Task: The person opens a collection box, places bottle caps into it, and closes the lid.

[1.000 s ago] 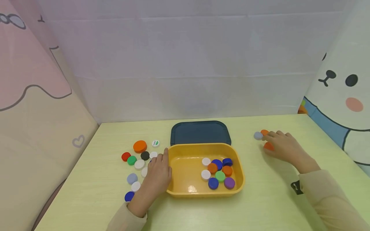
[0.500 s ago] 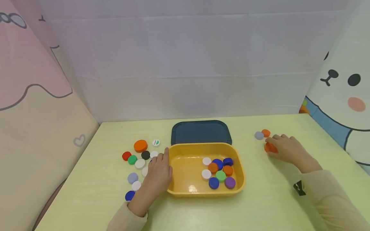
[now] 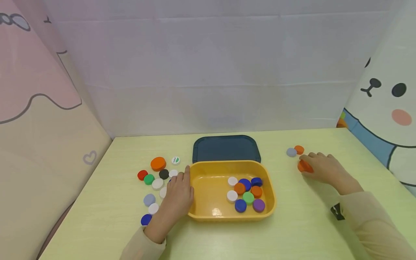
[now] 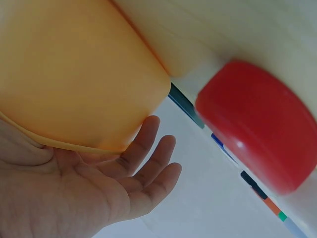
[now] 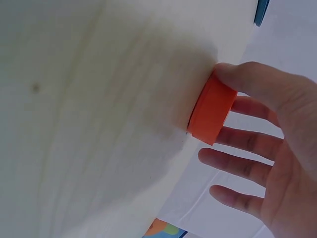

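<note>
My left hand [image 3: 178, 195] holds the left rim of a yellow tub [image 3: 208, 219], its thumb on the tub side. In the left wrist view the other fingers [image 4: 163, 153] extend loosely past the tub's outer wall. Far to the right, my right hand [image 3: 323, 169] pinches a thick orange bottle cap [image 5: 213, 106] between thumb and fingertips. That cap stands tilted on its edge, close over the table. Just beyond it lie a pale blue cap [image 3: 291, 152] and a smaller orange cap [image 3: 299, 149].
Inside the tub's right half sit several caps, including a purple cap [image 3: 259, 205] and a light green cap [image 3: 248, 197]. Many-coloured caps spread left of the tub, among them a red cap [image 4: 257, 126]. Behind the tub lies a dark lid [image 3: 225, 148]. A fabric backdrop [image 3: 214, 72] encloses the table.
My right hand has drawn back slightly from the pale blue and small orange caps and closed its fingers on the large orange cap, tilting it. The left hand stays on the tub rim.
</note>
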Action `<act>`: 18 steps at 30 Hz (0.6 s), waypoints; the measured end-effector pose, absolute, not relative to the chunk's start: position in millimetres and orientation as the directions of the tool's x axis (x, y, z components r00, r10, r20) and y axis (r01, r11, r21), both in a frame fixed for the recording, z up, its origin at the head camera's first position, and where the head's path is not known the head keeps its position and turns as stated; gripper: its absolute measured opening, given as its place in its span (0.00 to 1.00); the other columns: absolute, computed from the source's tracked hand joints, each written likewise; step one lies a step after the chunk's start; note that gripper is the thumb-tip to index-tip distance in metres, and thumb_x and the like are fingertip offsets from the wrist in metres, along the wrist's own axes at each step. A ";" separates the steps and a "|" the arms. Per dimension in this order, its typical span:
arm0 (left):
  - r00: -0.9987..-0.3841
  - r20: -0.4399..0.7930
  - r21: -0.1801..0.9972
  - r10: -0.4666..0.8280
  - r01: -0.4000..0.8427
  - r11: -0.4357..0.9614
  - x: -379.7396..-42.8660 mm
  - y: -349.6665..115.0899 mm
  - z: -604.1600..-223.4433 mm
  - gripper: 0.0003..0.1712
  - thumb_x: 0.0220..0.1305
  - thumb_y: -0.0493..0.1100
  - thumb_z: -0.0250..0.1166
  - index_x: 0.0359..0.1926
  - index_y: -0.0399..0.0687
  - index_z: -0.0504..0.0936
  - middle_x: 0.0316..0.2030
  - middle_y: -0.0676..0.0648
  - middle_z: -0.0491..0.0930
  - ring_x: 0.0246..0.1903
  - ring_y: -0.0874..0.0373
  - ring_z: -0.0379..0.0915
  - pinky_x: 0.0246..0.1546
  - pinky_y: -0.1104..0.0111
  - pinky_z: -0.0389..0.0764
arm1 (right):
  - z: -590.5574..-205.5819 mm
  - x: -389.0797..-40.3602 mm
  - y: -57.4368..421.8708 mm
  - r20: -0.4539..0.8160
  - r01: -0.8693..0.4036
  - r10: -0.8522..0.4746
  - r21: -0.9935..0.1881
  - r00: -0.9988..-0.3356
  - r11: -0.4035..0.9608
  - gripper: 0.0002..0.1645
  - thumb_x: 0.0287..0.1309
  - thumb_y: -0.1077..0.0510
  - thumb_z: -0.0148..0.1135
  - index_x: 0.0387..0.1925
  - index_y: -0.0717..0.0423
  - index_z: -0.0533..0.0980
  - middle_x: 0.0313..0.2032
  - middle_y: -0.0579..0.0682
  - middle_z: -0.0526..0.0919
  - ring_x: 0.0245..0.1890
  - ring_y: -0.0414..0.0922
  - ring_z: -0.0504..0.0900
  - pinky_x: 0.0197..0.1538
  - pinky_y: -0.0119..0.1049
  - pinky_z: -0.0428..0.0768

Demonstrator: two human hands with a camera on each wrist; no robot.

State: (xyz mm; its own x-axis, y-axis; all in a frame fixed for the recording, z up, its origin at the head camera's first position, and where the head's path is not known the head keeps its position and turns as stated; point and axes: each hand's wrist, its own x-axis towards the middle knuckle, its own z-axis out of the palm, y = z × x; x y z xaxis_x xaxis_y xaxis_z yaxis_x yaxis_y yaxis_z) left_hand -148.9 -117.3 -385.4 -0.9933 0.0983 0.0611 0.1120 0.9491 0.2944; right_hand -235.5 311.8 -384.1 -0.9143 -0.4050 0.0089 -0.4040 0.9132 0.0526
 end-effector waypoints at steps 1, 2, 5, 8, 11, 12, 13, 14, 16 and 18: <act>-0.993 0.060 0.295 0.098 0.112 0.949 -148.9 -117.3 -385.4 0.32 0.64 0.41 0.48 0.67 0.37 0.53 0.51 0.38 0.69 0.48 0.45 0.63 0.56 0.53 0.65 | -384.0 -235.4 311.9 0.011 -0.405 -0.406 0.056 -0.914 0.913 0.29 0.45 0.50 0.67 0.49 0.60 0.74 0.36 0.57 0.79 0.33 0.53 0.74 0.34 0.53 0.72; -0.993 0.060 0.295 0.099 0.112 0.949 -149.0 -117.3 -385.5 0.32 0.64 0.41 0.48 0.67 0.37 0.53 0.51 0.38 0.69 0.48 0.45 0.63 0.56 0.53 0.65 | -383.7 -235.2 311.8 0.013 -0.405 -0.406 0.060 -0.914 0.913 0.30 0.45 0.50 0.67 0.49 0.60 0.74 0.36 0.57 0.78 0.33 0.53 0.74 0.34 0.53 0.72; -0.993 0.060 0.297 0.099 0.112 0.948 -149.2 -117.4 -385.6 0.32 0.64 0.41 0.48 0.67 0.37 0.53 0.52 0.38 0.69 0.49 0.45 0.63 0.56 0.53 0.65 | -382.4 -234.9 311.2 0.023 -0.405 -0.407 0.064 -0.913 0.912 0.30 0.45 0.50 0.67 0.50 0.61 0.74 0.38 0.58 0.78 0.34 0.54 0.74 0.35 0.53 0.72; -0.993 0.060 0.297 0.099 0.112 0.948 -149.2 -117.9 -385.8 0.32 0.64 0.41 0.48 0.67 0.36 0.52 0.52 0.38 0.69 0.49 0.45 0.63 0.57 0.53 0.64 | -378.8 -233.8 308.0 0.036 -0.402 -0.404 0.057 -0.914 0.914 0.30 0.45 0.51 0.67 0.50 0.60 0.73 0.39 0.60 0.78 0.36 0.56 0.74 0.36 0.53 0.71; -0.993 0.062 0.297 0.099 0.113 0.948 -149.1 -118.5 -385.3 0.32 0.64 0.41 0.48 0.67 0.36 0.52 0.52 0.38 0.69 0.49 0.45 0.63 0.57 0.53 0.64 | -372.7 -230.5 302.5 0.070 -0.414 -0.418 0.063 -0.906 0.908 0.28 0.45 0.52 0.68 0.49 0.59 0.74 0.38 0.59 0.78 0.34 0.54 0.74 0.35 0.50 0.70; -0.993 0.062 0.297 0.100 0.114 0.948 -149.0 -118.4 -385.2 0.32 0.64 0.41 0.48 0.67 0.36 0.53 0.52 0.38 0.69 0.49 0.45 0.63 0.57 0.53 0.65 | -370.2 -229.1 300.0 0.083 -0.419 -0.424 0.066 -0.902 0.906 0.28 0.44 0.51 0.68 0.48 0.59 0.74 0.37 0.58 0.78 0.33 0.53 0.74 0.34 0.49 0.70; -0.993 0.061 0.298 0.099 0.112 0.948 -148.9 -118.5 -385.1 0.32 0.64 0.41 0.48 0.67 0.36 0.53 0.52 0.38 0.69 0.49 0.45 0.63 0.57 0.53 0.65 | -367.8 -227.6 297.5 0.097 -0.425 -0.430 0.070 -0.898 0.903 0.28 0.44 0.51 0.68 0.48 0.59 0.74 0.37 0.58 0.78 0.33 0.53 0.73 0.34 0.49 0.70; -0.993 0.061 0.299 0.098 0.112 0.948 -148.9 -118.5 -385.0 0.32 0.64 0.41 0.48 0.67 0.36 0.53 0.52 0.38 0.69 0.49 0.45 0.63 0.57 0.53 0.65 | -365.5 -226.1 294.8 0.117 -0.435 -0.441 0.075 -0.890 0.897 0.28 0.44 0.51 0.68 0.48 0.59 0.74 0.37 0.58 0.78 0.32 0.53 0.73 0.33 0.49 0.70; -0.994 0.059 0.301 0.096 0.109 0.947 -148.7 -118.1 -384.6 0.32 0.65 0.41 0.48 0.68 0.36 0.53 0.52 0.38 0.69 0.49 0.46 0.63 0.57 0.53 0.65 | -361.7 -223.2 288.7 0.160 -0.454 -0.462 0.086 -0.873 0.887 0.28 0.43 0.51 0.68 0.48 0.58 0.74 0.37 0.57 0.78 0.33 0.53 0.74 0.34 0.49 0.71; -0.994 0.056 0.303 0.091 0.104 0.947 -148.5 -117.8 -384.4 0.32 0.65 0.41 0.48 0.68 0.37 0.52 0.52 0.39 0.69 0.49 0.46 0.63 0.57 0.54 0.65 | -358.6 -221.1 282.1 0.202 -0.473 -0.483 0.098 -0.852 0.876 0.28 0.43 0.51 0.68 0.48 0.57 0.75 0.39 0.57 0.78 0.34 0.53 0.74 0.35 0.50 0.71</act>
